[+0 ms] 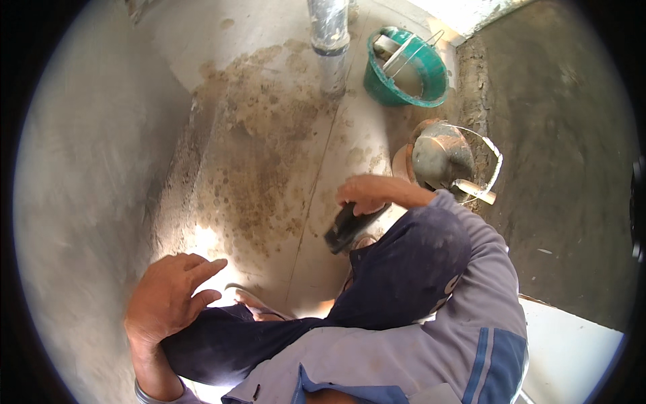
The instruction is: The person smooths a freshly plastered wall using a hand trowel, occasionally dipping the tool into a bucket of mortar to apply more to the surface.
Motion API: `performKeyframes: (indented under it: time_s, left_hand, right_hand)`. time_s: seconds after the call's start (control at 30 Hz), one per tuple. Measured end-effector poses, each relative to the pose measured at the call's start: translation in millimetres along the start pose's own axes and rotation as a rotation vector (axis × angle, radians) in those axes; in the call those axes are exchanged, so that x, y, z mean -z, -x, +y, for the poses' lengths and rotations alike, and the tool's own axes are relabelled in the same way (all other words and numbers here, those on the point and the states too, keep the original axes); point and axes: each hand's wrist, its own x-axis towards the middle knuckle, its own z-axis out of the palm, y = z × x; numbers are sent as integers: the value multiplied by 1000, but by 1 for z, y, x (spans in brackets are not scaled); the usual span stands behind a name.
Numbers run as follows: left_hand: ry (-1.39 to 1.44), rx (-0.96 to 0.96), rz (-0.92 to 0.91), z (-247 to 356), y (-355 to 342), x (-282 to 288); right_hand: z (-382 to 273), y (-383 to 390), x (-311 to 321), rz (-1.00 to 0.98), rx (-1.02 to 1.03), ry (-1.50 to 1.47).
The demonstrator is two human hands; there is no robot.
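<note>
My left hand [173,294] hovers by my left knee, fingers and thumb stretched out, with nothing in it. Its arm rests along the outer side of that leg. In front of my right knee, my right hand [367,194] is wrapped round a dark flat tool that looks like a plasterer's float [351,227]. The float is tilted just above my right foot, and the fingers cover its top part. To the right of that forearm stands a stained bucket [437,153] with a wire handle, and a wooden-handled tool [475,191] lies across its near side.
A green tub [431,75] holding greyish liquid and a framed tool stands farther ahead. A splattered pipe [329,30] rises from the floor. Wet brown spots mark the pale floor [266,135]. Plastered grey walls [94,168] flank me on both sides.
</note>
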Motion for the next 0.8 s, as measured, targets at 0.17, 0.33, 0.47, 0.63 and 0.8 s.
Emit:
performKeyframes:
  time_s: [0.17, 0.33, 0.47, 0.63, 0.8]
  left_hand:
    - [-8, 114, -109, -1, -6, 0]
    - [1, 122, -108, 6, -21, 5]
    - [-13, 127, -122, 6, -32, 0]
    - [-26, 189, -117, 10, -31, 0]
    - [30, 182, -163, 5, -43, -5]
  right_hand:
    - [-25, 128, 157, 593, -146, 406]
    - [54, 220, 242, 425, -1052, 454]
    - [163, 203, 264, 563, -895, 185]
    - [262, 87, 217, 953, -910, -508]
    - [376, 49, 117, 1070, -965, -299]
